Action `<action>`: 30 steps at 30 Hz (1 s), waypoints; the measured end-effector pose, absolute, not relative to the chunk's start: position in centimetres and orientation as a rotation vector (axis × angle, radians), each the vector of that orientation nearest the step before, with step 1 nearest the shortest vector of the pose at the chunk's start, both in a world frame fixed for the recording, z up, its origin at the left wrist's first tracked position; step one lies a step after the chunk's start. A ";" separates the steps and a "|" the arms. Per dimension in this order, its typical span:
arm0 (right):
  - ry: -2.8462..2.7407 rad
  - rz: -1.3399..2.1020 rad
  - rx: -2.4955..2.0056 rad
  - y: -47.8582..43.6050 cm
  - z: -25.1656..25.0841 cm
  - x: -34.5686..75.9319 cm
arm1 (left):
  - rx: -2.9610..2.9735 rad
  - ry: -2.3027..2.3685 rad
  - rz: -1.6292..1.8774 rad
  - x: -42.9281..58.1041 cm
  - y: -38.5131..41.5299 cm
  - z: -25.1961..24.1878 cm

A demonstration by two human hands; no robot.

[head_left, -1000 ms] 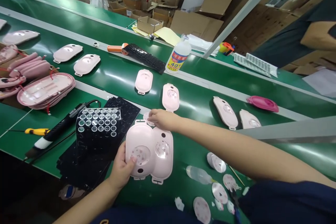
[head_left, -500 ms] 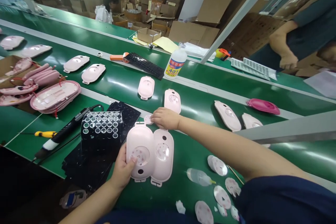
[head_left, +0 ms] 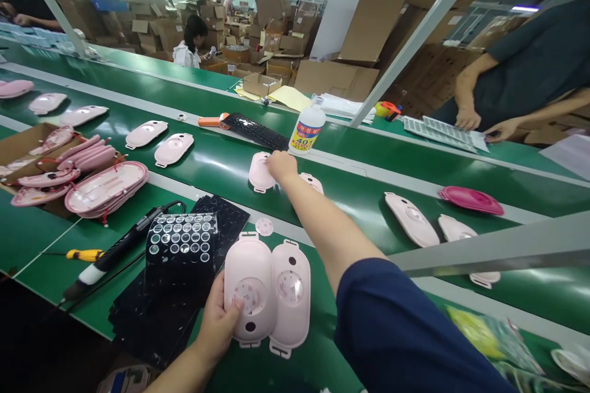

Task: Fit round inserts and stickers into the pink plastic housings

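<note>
My left hand (head_left: 219, 322) holds two pale pink plastic shells (head_left: 267, 288) side by side at the near edge of the green belt, thumb pressed on the left one. My right hand (head_left: 281, 166) reaches far forward and rests on the right edge of a single pink shell (head_left: 259, 172) lying on the moving belt; its fingers curl over that edge. My forearm hides part of another pink shell (head_left: 313, 183). A small round pale disc (head_left: 264, 226) lies on the belt just beyond the two held shells.
A black sheet of round clear stickers (head_left: 182, 238) and a black tool (head_left: 110, 252) lie left. A white bottle (head_left: 306, 126) stands behind. More pink shells (head_left: 410, 218) ride the belt; a box of pink parts (head_left: 69, 169) sits far left. Another person (head_left: 520, 73) works across.
My right hand left the small disc by the held shells and stretched forward to the shell farther up the belt. The head camera tilted up. My left hand stayed on the two shells.
</note>
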State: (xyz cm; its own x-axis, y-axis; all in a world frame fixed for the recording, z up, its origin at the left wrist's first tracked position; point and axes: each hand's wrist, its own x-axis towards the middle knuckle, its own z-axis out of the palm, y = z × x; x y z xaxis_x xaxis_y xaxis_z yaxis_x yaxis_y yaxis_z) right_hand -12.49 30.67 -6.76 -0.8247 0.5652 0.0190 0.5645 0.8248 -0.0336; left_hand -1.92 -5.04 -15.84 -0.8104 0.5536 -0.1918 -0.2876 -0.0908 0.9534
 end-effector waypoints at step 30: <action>-3.150 0.468 -0.837 27.3 3.3 2.8 | 0.317 1.627 2.003 -4.0 -4.1 -15.5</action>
